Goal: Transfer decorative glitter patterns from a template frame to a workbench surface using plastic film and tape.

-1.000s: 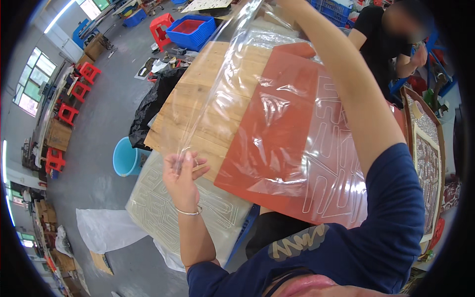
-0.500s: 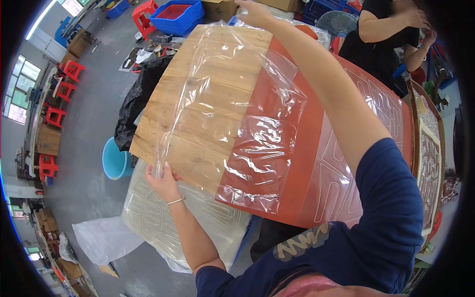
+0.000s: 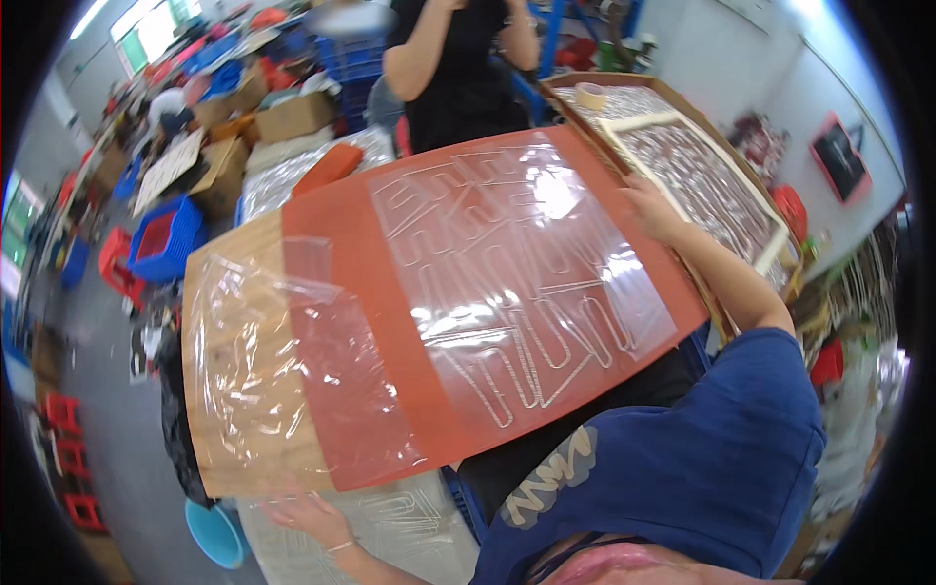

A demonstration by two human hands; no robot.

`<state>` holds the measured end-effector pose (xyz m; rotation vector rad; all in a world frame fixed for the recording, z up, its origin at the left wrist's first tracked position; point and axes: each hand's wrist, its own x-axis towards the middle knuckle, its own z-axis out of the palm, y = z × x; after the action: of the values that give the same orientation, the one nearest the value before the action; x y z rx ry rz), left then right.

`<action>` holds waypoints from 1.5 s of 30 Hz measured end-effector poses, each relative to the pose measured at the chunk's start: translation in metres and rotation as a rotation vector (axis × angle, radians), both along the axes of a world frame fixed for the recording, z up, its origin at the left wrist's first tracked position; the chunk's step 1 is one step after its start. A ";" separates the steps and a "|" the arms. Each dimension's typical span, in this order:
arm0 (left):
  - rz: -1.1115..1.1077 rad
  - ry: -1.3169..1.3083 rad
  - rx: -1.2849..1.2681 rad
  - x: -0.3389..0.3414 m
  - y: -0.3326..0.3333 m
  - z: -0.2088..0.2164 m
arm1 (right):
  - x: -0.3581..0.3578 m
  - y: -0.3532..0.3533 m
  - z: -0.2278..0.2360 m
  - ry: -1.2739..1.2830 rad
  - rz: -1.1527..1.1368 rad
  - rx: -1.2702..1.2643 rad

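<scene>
A clear plastic film (image 3: 351,366) lies wrinkled across the wooden board (image 3: 229,429) and the left part of a red-orange sheet (image 3: 390,341). Farther right on the red sheet rests a second clear sheet (image 3: 458,302) with pale looping line shapes. My left hand (image 3: 307,517), somewhat blurred, is just below the board's near edge, fingers spread and nothing visible in them. My right hand (image 3: 651,208) reaches to the red sheet's right edge, beside a cream-coloured frame (image 3: 697,180); its fingers are too blurred to show any grip.
The frame lies in a shallow brown tray (image 3: 575,97) with a tape roll (image 3: 591,95). Another person (image 3: 458,88) stands across the table. Below the board sits a clear-covered pale stack (image 3: 390,517), near a light-blue bucket (image 3: 214,534). Blue crates (image 3: 171,239) stand at left.
My left hand has let go of the clear film, which now lies flatter. My right hand has moved from the board's far edge to the red sheet's right edge. The view has turned right.
</scene>
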<state>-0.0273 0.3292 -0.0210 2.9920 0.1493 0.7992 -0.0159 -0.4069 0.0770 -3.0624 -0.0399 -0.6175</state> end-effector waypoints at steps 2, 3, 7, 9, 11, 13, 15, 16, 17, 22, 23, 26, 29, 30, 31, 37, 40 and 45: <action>-0.256 0.194 0.177 -0.001 -0.029 0.011 | -0.116 -0.073 0.002 0.068 -0.480 -0.227; -0.443 0.266 0.065 -0.001 -0.042 0.014 | -0.168 -0.094 -0.002 0.146 -0.681 -0.243; -0.711 0.375 -0.232 -0.013 -0.070 0.009 | -0.282 -0.074 0.003 0.480 -1.053 0.003; -0.726 0.345 -0.220 -0.023 -0.080 0.008 | -0.314 -0.077 -0.012 0.481 -1.047 0.074; -0.720 0.320 -0.205 -0.041 -0.084 0.003 | -0.323 -0.072 -0.010 0.539 -0.980 0.254; -0.684 0.269 -0.237 -0.054 -0.090 -0.005 | -0.334 -0.086 -0.023 0.480 -0.892 0.279; -0.657 0.217 -0.293 -0.067 -0.121 0.000 | -0.343 -0.100 -0.041 0.253 -0.734 0.127; -0.620 0.165 -0.358 -0.070 -0.136 0.004 | -0.347 -0.107 -0.048 0.249 -0.727 0.134; -0.610 0.158 -0.357 -0.072 -0.153 0.007 | -0.349 -0.117 -0.049 0.132 -0.697 0.055; -0.791 0.011 -0.569 -0.067 -0.267 0.029 | -0.338 -0.188 -0.059 0.126 -0.525 0.016; -0.851 0.003 -0.574 -0.065 -0.293 0.037 | -0.321 -0.201 -0.043 0.160 -0.404 0.168; -1.056 0.049 -0.572 -0.058 -0.359 0.049 | -0.298 -0.253 -0.001 -0.248 -0.649 0.440; -1.208 0.128 -0.568 -0.053 -0.399 0.056 | -0.274 -0.291 0.075 -0.717 -0.717 0.227; -1.314 0.191 -0.560 -0.052 -0.410 0.055 | -0.276 -0.300 0.091 -0.721 -0.715 0.215; -1.306 0.187 -0.564 -0.051 -0.419 0.052 | -0.276 -0.306 0.106 -0.723 -0.711 0.206; -1.225 1.284 -1.063 -0.046 -0.506 0.088 | -0.234 -0.220 0.162 -0.832 -0.517 0.199; -1.178 1.691 -1.542 -0.029 -0.592 0.146 | -0.210 -0.135 0.145 -0.728 -0.254 -0.130; -1.278 2.006 -1.670 -0.018 -0.683 0.229 | -0.204 -0.051 0.089 -0.548 -0.073 -0.119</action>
<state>-0.0452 -0.3540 0.2081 0.6848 -0.5822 -1.5269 -0.2202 -0.4584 0.1659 -2.9038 0.0297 -1.4839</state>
